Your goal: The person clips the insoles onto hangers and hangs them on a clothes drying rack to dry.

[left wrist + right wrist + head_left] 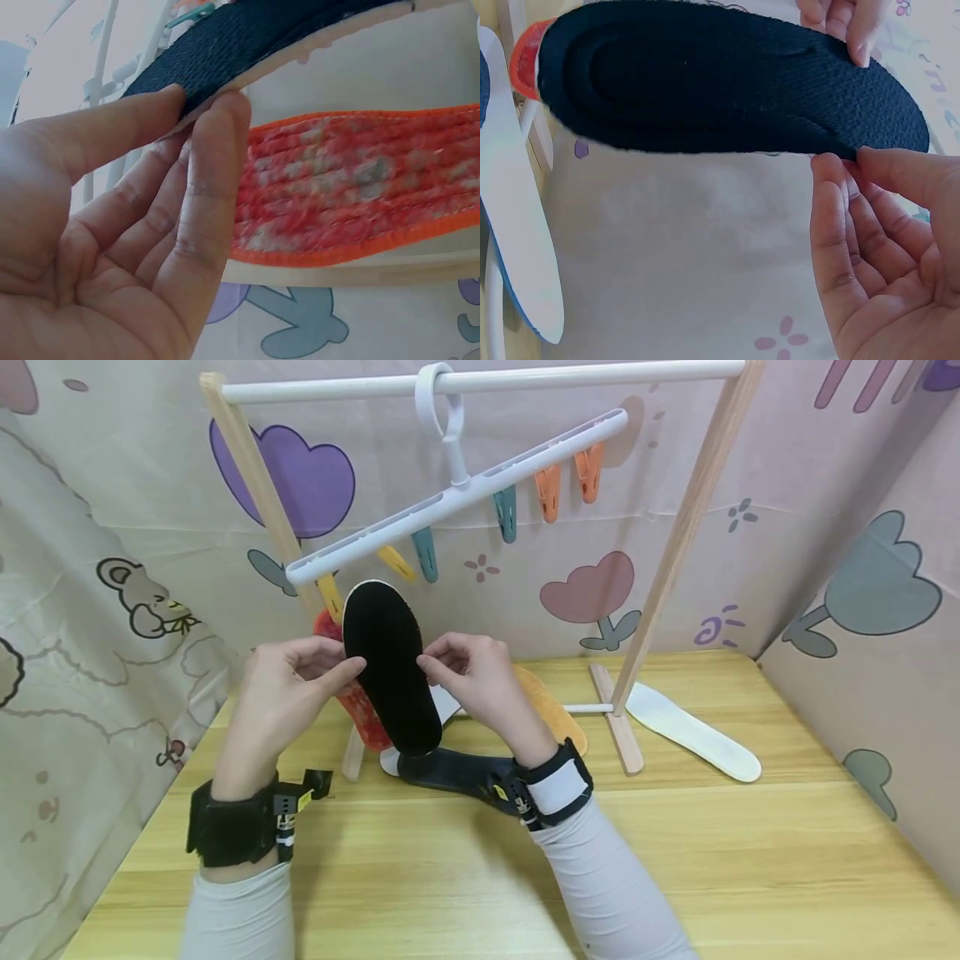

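I hold the black insole [392, 667] upright between both hands, above the far left of the worktop [480, 860]: my left hand [288, 693] pinches its left edge, my right hand [472, 681] its right edge. It is just below the yellow clip [331, 594] of the hanger [457, 497], so I judge this is the lifting step; next, its top must enter an opened clip.

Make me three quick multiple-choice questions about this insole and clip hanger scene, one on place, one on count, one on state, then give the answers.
1. Where is the white insole?
A. on the table, right of the rack
B. clipped to the hanger
C. in the left hand

2. How many orange clips hang from the hanger?
A. five
B. two
C. none

3. How is the black insole held?
A. lying flat on the table
B. pinched by both hands
C. by one hand only

Answers: 1 A, it lies on the wood. 2 B, both sit near the raised end. 3 B, left hand and right hand pinch its edges.
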The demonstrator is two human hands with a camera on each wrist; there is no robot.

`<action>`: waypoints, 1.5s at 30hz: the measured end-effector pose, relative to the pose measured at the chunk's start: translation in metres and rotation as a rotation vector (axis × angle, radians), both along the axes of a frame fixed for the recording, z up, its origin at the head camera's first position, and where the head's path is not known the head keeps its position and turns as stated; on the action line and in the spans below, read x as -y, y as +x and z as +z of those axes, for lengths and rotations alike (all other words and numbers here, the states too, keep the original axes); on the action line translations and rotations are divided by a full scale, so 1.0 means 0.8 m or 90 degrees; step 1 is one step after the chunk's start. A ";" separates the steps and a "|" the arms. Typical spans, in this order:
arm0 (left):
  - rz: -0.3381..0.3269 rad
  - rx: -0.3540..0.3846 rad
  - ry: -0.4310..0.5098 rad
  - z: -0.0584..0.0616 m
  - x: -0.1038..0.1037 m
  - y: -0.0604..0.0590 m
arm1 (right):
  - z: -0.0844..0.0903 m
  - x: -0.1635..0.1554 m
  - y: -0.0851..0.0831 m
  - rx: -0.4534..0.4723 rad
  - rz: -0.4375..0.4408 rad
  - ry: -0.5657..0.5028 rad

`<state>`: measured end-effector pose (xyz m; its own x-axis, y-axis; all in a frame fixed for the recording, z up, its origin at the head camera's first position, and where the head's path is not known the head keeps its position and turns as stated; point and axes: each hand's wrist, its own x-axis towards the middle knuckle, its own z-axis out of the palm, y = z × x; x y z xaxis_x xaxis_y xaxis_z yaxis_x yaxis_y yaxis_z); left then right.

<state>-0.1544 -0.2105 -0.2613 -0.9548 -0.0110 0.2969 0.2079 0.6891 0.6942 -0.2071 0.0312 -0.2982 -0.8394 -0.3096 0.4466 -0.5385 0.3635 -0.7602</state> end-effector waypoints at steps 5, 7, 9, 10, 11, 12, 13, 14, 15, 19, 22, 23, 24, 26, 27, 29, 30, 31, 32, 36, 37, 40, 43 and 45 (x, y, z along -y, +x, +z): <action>0.010 -0.002 0.015 -0.001 -0.003 -0.003 | 0.003 -0.002 0.000 0.003 -0.011 -0.004; 0.011 -0.003 0.019 -0.002 -0.003 -0.005 | 0.005 -0.001 -0.001 -0.005 -0.019 -0.010; 0.012 -0.003 0.019 -0.002 -0.002 -0.006 | 0.008 -0.001 -0.001 -0.016 -0.028 -0.020; 0.012 -0.002 0.017 -0.003 -0.002 -0.007 | 0.010 -0.001 -0.002 -0.022 -0.032 -0.026; 0.013 -0.003 0.014 -0.003 -0.001 -0.008 | 0.013 0.000 -0.002 -0.029 -0.034 -0.032; 0.013 -0.003 0.012 -0.003 -0.001 -0.008 | 0.017 0.001 -0.003 -0.036 -0.036 -0.038; 0.012 -0.003 0.010 -0.003 -0.001 -0.009 | 0.021 0.001 -0.003 -0.042 -0.036 -0.044; 0.011 -0.003 0.009 -0.003 0.000 -0.010 | 0.025 0.003 -0.003 -0.049 -0.035 -0.048; 0.010 -0.005 0.007 -0.003 0.000 -0.010 | 0.030 0.004 -0.003 -0.057 -0.033 -0.053; 0.001 -0.011 0.002 -0.004 -0.002 -0.012 | 0.050 0.011 -0.001 -0.088 -0.021 -0.058; -0.005 -0.005 0.001 -0.004 -0.004 -0.012 | 0.063 0.016 -0.001 -0.109 -0.021 -0.051; -0.007 -0.002 0.001 -0.004 -0.005 -0.013 | 0.066 0.018 0.000 -0.116 -0.022 -0.048; -0.008 0.000 0.000 -0.005 -0.005 -0.013 | 0.069 0.020 -0.001 -0.122 -0.025 -0.044; -0.011 0.003 0.000 -0.005 -0.006 -0.013 | 0.073 0.024 -0.002 -0.129 -0.029 -0.034; -0.013 0.003 0.000 -0.006 -0.006 -0.014 | 0.075 0.026 -0.003 -0.134 -0.032 -0.027; -0.018 0.000 0.003 -0.006 -0.006 -0.014 | 0.077 0.030 -0.005 -0.138 -0.036 -0.009; -0.021 0.000 0.005 -0.007 -0.006 -0.015 | 0.078 0.032 -0.007 -0.136 -0.038 0.000; -0.024 0.000 0.006 -0.007 -0.006 -0.015 | 0.078 0.034 -0.008 -0.132 -0.040 0.010; -0.028 -0.001 0.008 -0.008 -0.006 -0.015 | 0.079 0.035 -0.010 -0.126 -0.041 0.019; -0.034 -0.002 0.002 -0.009 -0.007 -0.016 | 0.080 0.040 -0.017 -0.083 -0.045 0.053; -0.033 -0.002 0.000 -0.010 -0.008 -0.017 | 0.081 0.041 -0.019 -0.074 -0.047 0.060; -0.033 -0.006 -0.007 -0.011 -0.008 -0.017 | 0.081 0.042 -0.021 -0.063 -0.054 0.071; -0.034 -0.014 -0.012 -0.011 -0.007 -0.018 | 0.081 0.043 -0.022 -0.060 -0.055 0.064; -0.035 -0.017 -0.013 -0.011 -0.007 -0.019 | 0.081 0.044 -0.024 -0.060 -0.051 0.053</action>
